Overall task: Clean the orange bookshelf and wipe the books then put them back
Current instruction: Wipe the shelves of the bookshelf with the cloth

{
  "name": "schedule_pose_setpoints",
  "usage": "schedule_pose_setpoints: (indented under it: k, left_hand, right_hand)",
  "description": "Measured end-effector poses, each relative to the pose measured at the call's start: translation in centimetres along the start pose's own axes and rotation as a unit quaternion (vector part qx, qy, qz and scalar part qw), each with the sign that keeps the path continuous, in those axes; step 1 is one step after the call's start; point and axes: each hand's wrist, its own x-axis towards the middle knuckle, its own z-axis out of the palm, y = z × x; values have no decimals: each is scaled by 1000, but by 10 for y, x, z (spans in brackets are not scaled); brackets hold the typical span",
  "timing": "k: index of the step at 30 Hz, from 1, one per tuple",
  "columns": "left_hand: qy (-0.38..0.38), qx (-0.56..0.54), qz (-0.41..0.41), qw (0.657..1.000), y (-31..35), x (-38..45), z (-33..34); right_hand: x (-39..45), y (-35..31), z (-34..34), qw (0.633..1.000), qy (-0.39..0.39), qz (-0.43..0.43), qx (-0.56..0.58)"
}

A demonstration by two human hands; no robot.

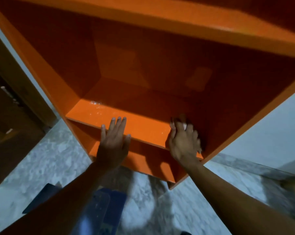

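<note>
item: orange bookshelf (143, 68), emptied; no books on the shelves in view. step judged: wiping the middle shelf board (140, 124). left hand (113, 141): fingers straight, flat on the board's front edge, bracing. right hand (184, 141): blurred, fingers curled over a small pale cloth (184, 126) near the right wall. advice: keep the brace, press evenly, sweep into the back corners, where glinting specks (95, 107) remain.

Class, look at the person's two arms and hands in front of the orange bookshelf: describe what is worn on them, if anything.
Both forearms are bare to the frame's lower edge: no sleeves, watch or bracelet show. The left hand wears no glove or ring. The right hand is motion-blurred; no glove shows.
</note>
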Motion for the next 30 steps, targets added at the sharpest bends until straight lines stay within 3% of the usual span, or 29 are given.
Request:
schedule_pose_setpoints:
  k: [5,9,13,15,17,19,21,24,26,30]
  left_hand:
    - [55,0,-5,998,-11,-1,13]
    - [76,-54,-24,995,-16,3,7]
    - [47,-43,-23,998,-33,10,-6]
    - [12,-9,-13,1000,-37,9,-10]
    - [-21,21,-10,1000,-36,9,-12]
    - [-33,35,-11,999,-27,7,-12]
    - [-35,47,-20,998,-16,4,-9]
    - [-46,80,-32,995,-5,2,-5]
    - [-58,100,-31,993,-3,2,-3]
    - [-60,102,-32,992,-5,2,-2]
  right_hand:
    - [-24,-17,25,978,30,-204,17]
    - [-38,-14,39,918,-18,-395,-44]
    - [-37,-13,28,863,-22,-497,87]
    - [-20,-16,17,886,45,-447,116]
    - [4,-14,-1,942,120,-301,90]
    - [30,-2,-10,985,79,-123,90]
    - [39,7,-17,989,-26,-33,145]
    - [37,9,-14,981,-128,18,147]
    - [37,6,-14,988,-102,39,105]
    - [32,1,-8,993,-94,-65,7]
